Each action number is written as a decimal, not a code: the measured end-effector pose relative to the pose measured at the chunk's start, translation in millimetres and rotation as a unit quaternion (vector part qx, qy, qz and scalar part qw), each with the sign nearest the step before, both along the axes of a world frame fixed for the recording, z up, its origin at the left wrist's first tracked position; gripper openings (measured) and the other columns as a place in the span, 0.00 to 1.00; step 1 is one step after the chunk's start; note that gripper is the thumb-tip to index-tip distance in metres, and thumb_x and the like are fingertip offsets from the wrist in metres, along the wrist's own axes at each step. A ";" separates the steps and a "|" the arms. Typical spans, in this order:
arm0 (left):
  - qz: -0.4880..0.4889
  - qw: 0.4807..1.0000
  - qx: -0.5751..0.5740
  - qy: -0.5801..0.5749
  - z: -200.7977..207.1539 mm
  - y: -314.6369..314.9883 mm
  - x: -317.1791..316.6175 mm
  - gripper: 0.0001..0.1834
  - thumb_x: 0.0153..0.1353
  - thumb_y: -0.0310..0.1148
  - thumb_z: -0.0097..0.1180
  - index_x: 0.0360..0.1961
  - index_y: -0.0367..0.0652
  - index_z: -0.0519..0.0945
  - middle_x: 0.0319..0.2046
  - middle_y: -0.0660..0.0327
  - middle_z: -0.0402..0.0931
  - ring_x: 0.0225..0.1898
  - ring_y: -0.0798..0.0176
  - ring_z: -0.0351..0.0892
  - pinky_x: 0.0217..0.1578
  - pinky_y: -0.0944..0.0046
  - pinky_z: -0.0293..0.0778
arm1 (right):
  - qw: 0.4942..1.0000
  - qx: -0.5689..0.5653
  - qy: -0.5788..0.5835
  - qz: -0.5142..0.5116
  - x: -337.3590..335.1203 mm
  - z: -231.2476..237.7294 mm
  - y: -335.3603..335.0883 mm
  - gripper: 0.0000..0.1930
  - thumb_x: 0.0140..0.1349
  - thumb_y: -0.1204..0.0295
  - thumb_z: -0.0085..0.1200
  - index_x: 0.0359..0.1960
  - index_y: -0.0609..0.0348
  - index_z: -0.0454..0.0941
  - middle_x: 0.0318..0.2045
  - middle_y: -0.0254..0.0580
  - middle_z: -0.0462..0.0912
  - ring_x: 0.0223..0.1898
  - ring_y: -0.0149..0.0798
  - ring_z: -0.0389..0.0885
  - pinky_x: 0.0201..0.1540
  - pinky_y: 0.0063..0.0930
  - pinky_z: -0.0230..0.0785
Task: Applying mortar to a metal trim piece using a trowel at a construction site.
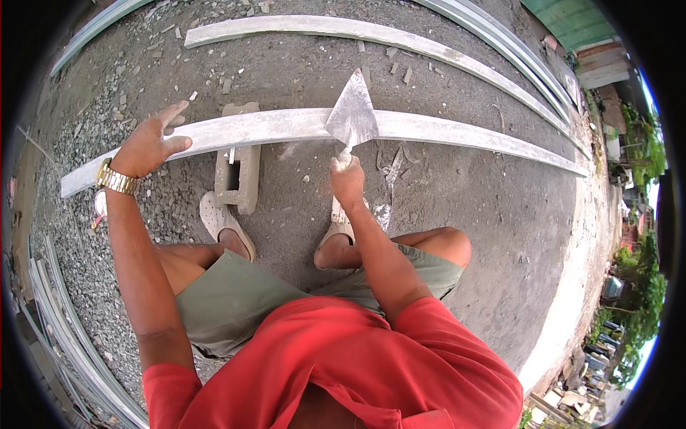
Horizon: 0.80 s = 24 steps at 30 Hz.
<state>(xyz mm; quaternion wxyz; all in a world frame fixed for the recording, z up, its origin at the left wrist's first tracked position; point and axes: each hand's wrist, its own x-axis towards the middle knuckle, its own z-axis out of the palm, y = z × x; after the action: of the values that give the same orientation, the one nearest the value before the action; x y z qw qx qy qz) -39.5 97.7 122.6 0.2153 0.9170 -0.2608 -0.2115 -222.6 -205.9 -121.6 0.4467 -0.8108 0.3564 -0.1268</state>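
My right hand (347, 180) grips the handle of a pointed steel trowel (351, 114), whose blade lies flat over a long pale concrete strip (443, 132). My left hand (148, 145), with a gold watch on the wrist, rests on the same strip further left, fingers spread. The strip sits on a hollow concrete block (239, 171) just in front of my feet. I am crouched, with knees bent and pale clogs on both feet.
A second concrete strip (343, 30) lies further off on the gravelly ground. Metal channels (522, 53) run along the far right, and more metal rails (61, 322) lie at the left. A concrete kerb (572, 286) curves at the right.
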 end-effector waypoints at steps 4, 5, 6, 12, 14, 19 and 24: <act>0.008 0.999 -0.016 -0.027 -5.7 18.1 1.7 0.39 0.51 0.36 0.62 0.65 0.42 0.62 0.54 0.42 0.71 0.55 0.46 0.72 0.56 0.57 0.67 | 0.983 -0.011 -0.093 -0.161 -9.9 -53.2 -148.6 0.10 0.60 0.70 0.55 0.35 0.65 0.73 0.21 0.42 0.76 0.17 0.36 0.76 0.16 0.31 0.66; 0.013 0.999 -0.016 -0.049 -8.0 30.7 1.1 0.39 0.51 0.35 0.62 0.65 0.42 0.62 0.54 0.42 0.71 0.55 0.47 0.73 0.56 0.57 0.67 | 0.980 0.040 -0.089 -0.172 -9.7 -51.1 -171.0 0.09 0.60 0.71 0.54 0.35 0.66 0.73 0.20 0.42 0.76 0.17 0.35 0.75 0.17 0.31 0.67; 0.017 0.999 -0.015 -0.047 -10.0 36.0 0.8 0.39 0.51 0.35 0.62 0.65 0.42 0.62 0.54 0.42 0.71 0.55 0.47 0.73 0.56 0.57 0.67 | 0.975 0.086 -0.086 -0.187 -9.2 -46.2 -183.1 0.09 0.60 0.71 0.53 0.34 0.66 0.72 0.19 0.41 0.75 0.16 0.35 0.74 0.17 0.32 0.67; 0.047 0.998 0.049 -0.013 0.6 22.0 2.2 0.38 0.52 0.37 0.60 0.65 0.43 0.62 0.55 0.44 0.70 0.57 0.48 0.71 0.57 0.57 0.66 | 0.989 -0.015 -0.015 -0.149 7.1 -21.5 -45.8 0.16 0.56 0.69 0.57 0.41 0.68 0.72 0.34 0.58 0.80 0.41 0.56 0.80 0.44 0.41 0.71; 0.004 1.000 -0.012 -0.015 0.5 7.9 3.6 0.38 0.52 0.38 0.60 0.65 0.44 0.62 0.55 0.44 0.71 0.57 0.47 0.71 0.57 0.56 0.65 | 0.992 -0.027 -0.057 -0.107 0.8 -25.1 -23.9 0.17 0.55 0.68 0.58 0.41 0.67 0.72 0.34 0.58 0.80 0.41 0.57 0.80 0.44 0.42 0.71; 0.049 0.998 -0.018 0.021 5.6 4.2 -9.9 0.39 0.51 0.37 0.62 0.64 0.40 0.62 0.55 0.41 0.70 0.56 0.47 0.71 0.57 0.57 0.66 | 0.987 0.076 -0.034 -0.135 -10.3 -14.0 -88.3 0.15 0.56 0.69 0.57 0.38 0.69 0.72 0.30 0.57 0.81 0.34 0.56 0.81 0.38 0.42 0.71; 0.018 0.998 0.017 -0.059 -8.6 34.2 5.1 0.40 0.50 0.37 0.62 0.65 0.47 0.62 0.54 0.46 0.73 0.51 0.47 0.74 0.54 0.55 0.68 | 0.977 0.055 -0.044 -0.204 -6.9 -36.2 -149.8 0.12 0.58 0.71 0.54 0.36 0.71 0.72 0.28 0.56 0.80 0.30 0.53 0.80 0.34 0.40 0.71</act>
<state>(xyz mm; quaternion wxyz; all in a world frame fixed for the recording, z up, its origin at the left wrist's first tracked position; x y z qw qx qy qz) -34.4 131.9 114.0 0.1873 0.9360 -0.2529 -0.1578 -229.4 -355.7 -157.8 0.4704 -0.6891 0.5008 -0.2305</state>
